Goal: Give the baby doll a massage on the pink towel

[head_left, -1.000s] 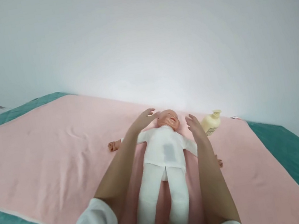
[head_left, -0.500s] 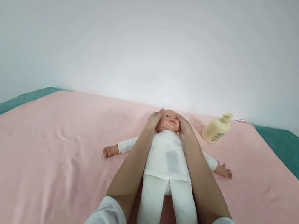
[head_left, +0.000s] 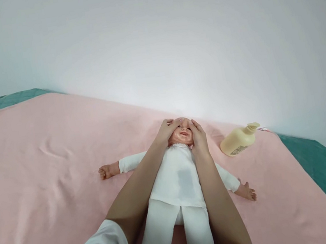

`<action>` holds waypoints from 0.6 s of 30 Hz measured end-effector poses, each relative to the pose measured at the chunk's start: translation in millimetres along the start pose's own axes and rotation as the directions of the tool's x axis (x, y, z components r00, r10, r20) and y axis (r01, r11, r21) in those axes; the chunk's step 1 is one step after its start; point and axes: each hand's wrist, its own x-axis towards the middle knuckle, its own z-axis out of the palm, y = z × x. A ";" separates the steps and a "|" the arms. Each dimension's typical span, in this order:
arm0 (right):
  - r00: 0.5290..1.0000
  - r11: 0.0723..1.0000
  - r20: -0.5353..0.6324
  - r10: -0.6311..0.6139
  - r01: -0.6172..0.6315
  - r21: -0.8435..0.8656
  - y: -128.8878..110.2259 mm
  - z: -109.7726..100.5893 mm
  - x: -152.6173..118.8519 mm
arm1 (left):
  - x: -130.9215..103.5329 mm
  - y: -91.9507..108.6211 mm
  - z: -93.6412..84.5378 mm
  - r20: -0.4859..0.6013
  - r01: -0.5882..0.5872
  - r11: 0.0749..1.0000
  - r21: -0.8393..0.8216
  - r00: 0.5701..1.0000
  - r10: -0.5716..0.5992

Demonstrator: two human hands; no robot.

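A baby doll (head_left: pixel 175 178) in a white top and leggings lies on its back, its arms spread out to the sides. My left hand (head_left: pixel 166 130) wraps the left side of its head, with the thumb laid across the forehead (head_left: pixel 183 121). On the other side, my right hand (head_left: pixel 198 133) cups the temple and cheek, its fingertips near the brow. Between my hands the doll's eyes and mouth show. My forearms run along both sides of its body and cover part of its arms.
A pale yellow pump bottle (head_left: pixel 237 141) stands to the right of the doll's head. Under everything is a pink blanket (head_left: pixel 48 166) with wrinkles at the left, over a green quilted mat (head_left: pixel 320 162). A white wall (head_left: pixel 169 46) rises behind.
My hands have shifted from the sides of the doll's head up toward its forehead, and the left thumb now crosses it. The view has moved slightly.
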 end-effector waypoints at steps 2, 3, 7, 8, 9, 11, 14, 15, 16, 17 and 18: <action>1.000 1.000 -0.018 -0.001 0.001 -0.001 1.0 1.4 -1.7 | 0.0 1.0 -0.6 0.017 0.000 1.000 0.007 1.000 0.000; 0.999 1.000 -0.032 -0.005 0.005 -0.004 1.7 2.0 -2.1 | -0.1 1.6 -0.9 0.018 0.007 1.000 0.016 1.000 -0.007; 0.998 1.000 -0.057 -0.019 0.019 -0.012 3.4 3.4 -2.8 | 0.5 2.1 -2.6 -0.017 0.066 0.995 0.072 0.998 -0.065; 0.998 1.000 -0.058 -0.019 0.018 -0.014 3.2 3.5 -3.1 | 1.3 1.2 -3.0 -0.013 0.066 0.995 0.072 0.998 -0.066; 0.998 1.000 -0.062 -0.017 0.017 -0.016 2.7 3.4 -3.5 | 2.3 -0.1 -3.4 -0.009 0.058 0.996 0.069 0.998 -0.057; 0.997 1.000 -0.079 -0.015 0.013 -0.018 1.4 3.2 -4.6 | 4.0 -3.3 -3.9 -0.005 0.027 0.998 0.056 1.000 -0.026; 0.996 1.000 -0.090 0.008 -0.008 0.001 0.2 2.0 -5.3 | 2.9 -5.9 -3.5 0.007 -0.013 0.999 0.049 1.000 0.013; 0.996 1.000 -0.090 0.013 -0.012 0.011 0.3 1.5 -5.0 | 1.3 -5.5 -3.0 0.015 -0.025 0.998 0.054 1.000 0.024; 0.996 1.000 -0.088 0.016 -0.014 0.020 0.6 0.8 -4.5 | -0.8 -4.5 -2.4 0.027 -0.037 0.997 0.063 0.999 0.035; 0.996 1.000 -0.086 0.017 -0.014 0.026 1.1 0.1 -3.6 | -3.0 -3.1 -1.5 0.037 -0.047 0.996 0.073 0.998 0.045; 0.996 0.999 -0.084 0.016 -0.013 0.033 1.6 -0.7 -2.5 | -5.1 -1.4 -0.5 0.043 -0.053 0.995 0.083 0.998 0.049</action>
